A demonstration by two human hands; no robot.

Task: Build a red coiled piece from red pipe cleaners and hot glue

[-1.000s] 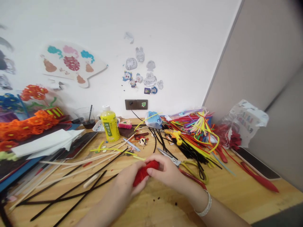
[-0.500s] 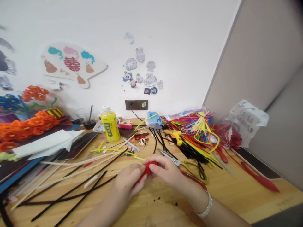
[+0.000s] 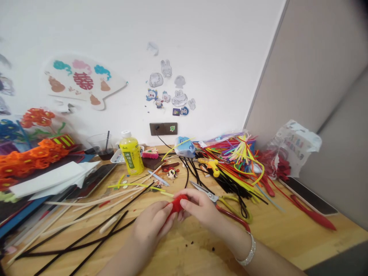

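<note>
The left hand (image 3: 153, 220) and right hand (image 3: 199, 207) are close together, fingers curled around a fuzzy red bundle (image 3: 177, 204) held between them above the desk (image 3: 276, 239). Scissors (image 3: 213, 197) lie just beyond the right hand; farther back stands a yellow bottle (image 3: 131, 156).

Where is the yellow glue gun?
In the head view, the glue gun lies right of centre, beyond the scissors and beside the colourful stems.
</note>
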